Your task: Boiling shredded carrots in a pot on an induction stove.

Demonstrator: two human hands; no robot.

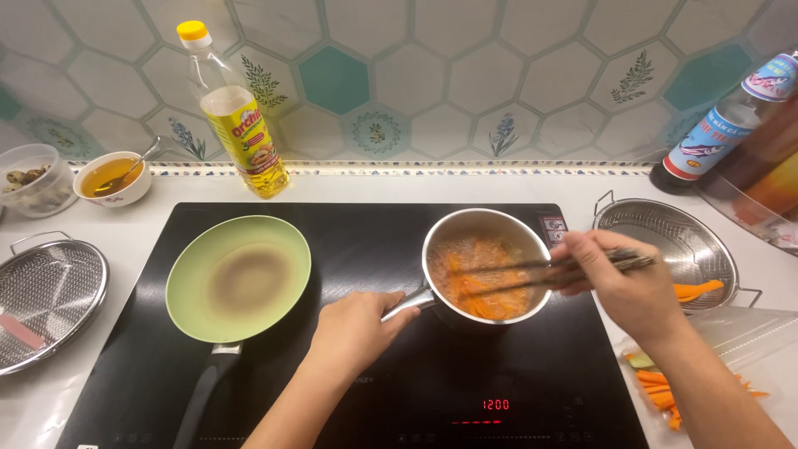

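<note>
I see a black induction cooktop (357, 249) filling most of the white surface (125, 241), its red readout lit at the front. On the cooktop's left half sits a green frying pan (238, 277), empty, with a brownish patch in the middle, dark handle toward me. On the right half is a small steel saucepan (486, 268) with bubbling orange liquid and carrot strips in it. Steel mesh strainers sit at both edges: left one (50, 295) off the cooktop, right one (669, 245) with a few carrot pieces.

My left hand (357, 333) has a closed grip around the saucepan handle (407, 305), steadying it. My right hand (615, 278) has a pinched grip on a pair of chopsticks (532, 273), tips down among the carrots.

Step in hand, I judge: stirring the carrots as they simmer. Next move calls for keeping the pan braced and the tips low so nothing splashes.

Smaller stuff: oil bottle (241, 125) with yellow cap at the tiled wall, dark sauce bottle (715, 129) far right, bowl (112, 179) of amber liquid with a spoon, raw carrot sticks (661, 391) at right front.
</note>
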